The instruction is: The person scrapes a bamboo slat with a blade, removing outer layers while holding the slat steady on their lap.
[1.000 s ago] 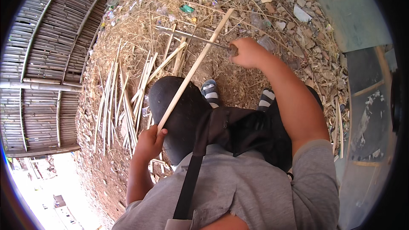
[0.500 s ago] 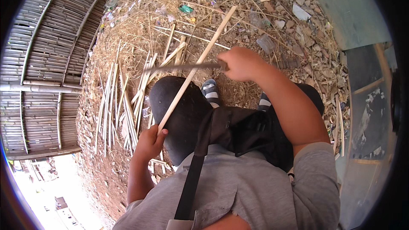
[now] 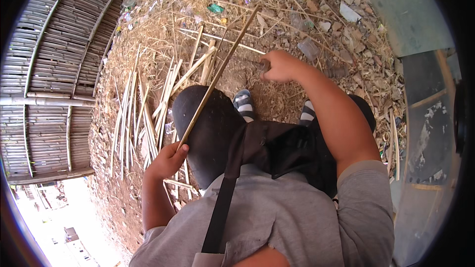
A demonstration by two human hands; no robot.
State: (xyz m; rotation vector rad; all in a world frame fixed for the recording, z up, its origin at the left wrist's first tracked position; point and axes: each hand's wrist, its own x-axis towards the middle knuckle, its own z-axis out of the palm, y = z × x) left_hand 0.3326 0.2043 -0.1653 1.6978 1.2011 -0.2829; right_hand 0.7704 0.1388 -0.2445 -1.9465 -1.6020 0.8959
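Note:
My left hand (image 3: 166, 160) grips the near end of a long, pale bamboo strip (image 3: 220, 74). The strip slants up and away over my black-clad knee (image 3: 208, 128) toward the littered ground. My right hand (image 3: 279, 66) is closed on the dark handle of a cutting tool (image 3: 263, 64), just right of the strip's middle. The blade is hard to make out from here. My striped shoes (image 3: 242, 105) show below the right hand.
Several split bamboo strips (image 3: 143, 109) lie spread on the dirt to the left. A woven bamboo panel (image 3: 49, 69) fills the far left. Stones, dry straw and litter (image 3: 316, 15) cover the ground ahead. A grey-green sheet (image 3: 405, 10) lies at the right.
The tool's long blade swung from above the right hand down across the strip and now barely shows. The right hand shifted slightly left and down. The left hand kept its grip.

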